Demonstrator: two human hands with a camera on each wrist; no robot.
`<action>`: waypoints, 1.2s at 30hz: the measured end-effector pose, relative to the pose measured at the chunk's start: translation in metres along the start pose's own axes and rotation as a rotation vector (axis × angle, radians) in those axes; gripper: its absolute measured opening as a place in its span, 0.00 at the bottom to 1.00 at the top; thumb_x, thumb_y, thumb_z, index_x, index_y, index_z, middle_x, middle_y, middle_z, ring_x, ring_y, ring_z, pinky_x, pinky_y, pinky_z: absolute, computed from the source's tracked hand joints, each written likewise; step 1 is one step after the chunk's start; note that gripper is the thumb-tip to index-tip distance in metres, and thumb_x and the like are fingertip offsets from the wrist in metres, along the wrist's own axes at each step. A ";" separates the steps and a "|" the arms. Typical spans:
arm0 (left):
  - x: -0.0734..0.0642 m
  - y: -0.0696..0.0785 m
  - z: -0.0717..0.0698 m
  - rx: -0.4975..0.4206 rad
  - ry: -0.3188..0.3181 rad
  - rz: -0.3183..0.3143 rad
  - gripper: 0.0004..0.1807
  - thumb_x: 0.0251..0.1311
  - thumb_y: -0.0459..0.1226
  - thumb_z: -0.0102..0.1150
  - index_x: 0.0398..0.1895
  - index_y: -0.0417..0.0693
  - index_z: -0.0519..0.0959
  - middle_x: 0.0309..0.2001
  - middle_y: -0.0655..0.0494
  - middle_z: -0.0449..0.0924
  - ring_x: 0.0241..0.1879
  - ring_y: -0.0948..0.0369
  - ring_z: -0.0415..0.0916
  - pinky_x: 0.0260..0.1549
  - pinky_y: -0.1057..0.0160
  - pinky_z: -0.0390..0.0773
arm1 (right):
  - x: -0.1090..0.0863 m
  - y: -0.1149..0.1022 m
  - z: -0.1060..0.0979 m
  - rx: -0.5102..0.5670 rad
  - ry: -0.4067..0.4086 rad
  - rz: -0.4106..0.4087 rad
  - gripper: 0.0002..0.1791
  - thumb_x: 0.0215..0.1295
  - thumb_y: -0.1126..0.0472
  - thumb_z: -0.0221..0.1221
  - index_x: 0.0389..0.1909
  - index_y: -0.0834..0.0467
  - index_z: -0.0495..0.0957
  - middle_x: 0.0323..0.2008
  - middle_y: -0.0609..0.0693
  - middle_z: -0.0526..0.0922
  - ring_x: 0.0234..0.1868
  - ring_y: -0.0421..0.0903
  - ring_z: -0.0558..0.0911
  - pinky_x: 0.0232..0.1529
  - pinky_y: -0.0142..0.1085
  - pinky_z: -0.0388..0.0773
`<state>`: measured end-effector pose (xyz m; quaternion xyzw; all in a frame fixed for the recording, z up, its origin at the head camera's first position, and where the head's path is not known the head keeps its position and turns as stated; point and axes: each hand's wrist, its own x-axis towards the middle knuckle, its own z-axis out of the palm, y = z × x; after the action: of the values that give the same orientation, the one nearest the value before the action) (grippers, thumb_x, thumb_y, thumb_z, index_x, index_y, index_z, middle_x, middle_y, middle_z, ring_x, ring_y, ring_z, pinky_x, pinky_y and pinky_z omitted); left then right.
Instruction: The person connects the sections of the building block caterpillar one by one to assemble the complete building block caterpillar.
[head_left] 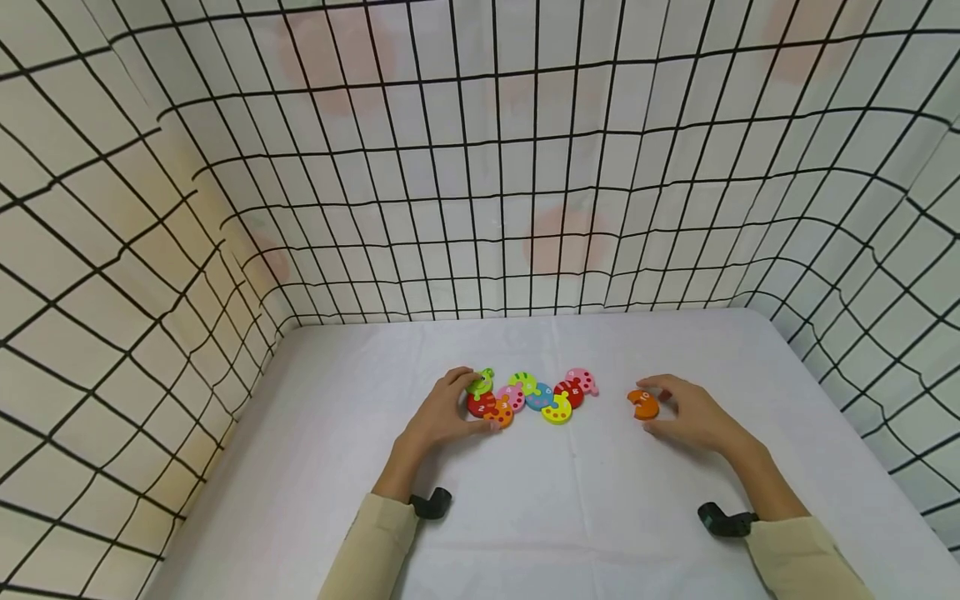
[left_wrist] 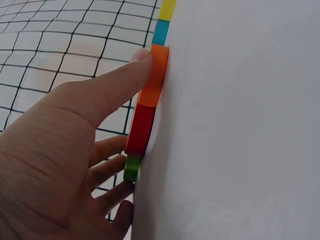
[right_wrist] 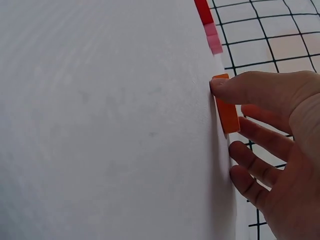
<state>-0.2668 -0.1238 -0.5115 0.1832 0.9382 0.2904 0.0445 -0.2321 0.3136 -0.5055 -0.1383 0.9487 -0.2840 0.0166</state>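
A row of interlocking caterpillar puzzle pieces (head_left: 538, 397) lies in a zigzag on the white table. At its left end is a green head piece (head_left: 481, 385), followed by a red piece (head_left: 480, 406) and an orange spotted piece (head_left: 498, 413). My left hand (head_left: 442, 410) grips this end: the thumb presses the orange edge and the fingers curl by the green head. To the right, apart from the row, my right hand (head_left: 696, 414) pinches a loose orange puzzle piece (head_left: 644, 405) between thumb and fingers; its notch faces the row. That piece stands edge-on in the right wrist view.
A pink piece (head_left: 581, 381) forms the row's right end, facing the loose one across a gap. White cloth covers the table (head_left: 525, 517). Black wire grid (head_left: 480, 167) walls stand at the back and both sides.
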 end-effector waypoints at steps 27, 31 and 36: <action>0.002 -0.008 -0.001 -0.024 0.002 -0.007 0.53 0.49 0.61 0.75 0.77 0.52 0.65 0.78 0.52 0.60 0.75 0.48 0.63 0.72 0.42 0.68 | -0.005 0.001 0.001 0.045 0.040 -0.013 0.29 0.64 0.61 0.69 0.65 0.60 0.75 0.57 0.58 0.81 0.53 0.53 0.78 0.53 0.50 0.80; 0.000 -0.007 -0.001 -0.026 0.000 -0.029 0.54 0.49 0.61 0.74 0.78 0.53 0.65 0.78 0.52 0.60 0.75 0.48 0.63 0.72 0.41 0.68 | -0.002 -0.002 -0.001 0.051 0.064 0.019 0.29 0.63 0.59 0.70 0.64 0.60 0.75 0.54 0.58 0.82 0.50 0.53 0.78 0.46 0.39 0.78; 0.001 -0.007 0.000 -0.035 0.006 -0.035 0.53 0.48 0.61 0.75 0.77 0.53 0.66 0.77 0.51 0.62 0.75 0.47 0.64 0.71 0.40 0.68 | 0.002 -0.005 -0.001 0.059 0.101 0.035 0.30 0.61 0.56 0.72 0.63 0.60 0.77 0.53 0.58 0.83 0.48 0.51 0.78 0.41 0.32 0.76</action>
<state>-0.2701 -0.1289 -0.5158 0.1650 0.9362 0.3063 0.0500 -0.2324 0.3097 -0.5014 -0.1068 0.9417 -0.3182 -0.0224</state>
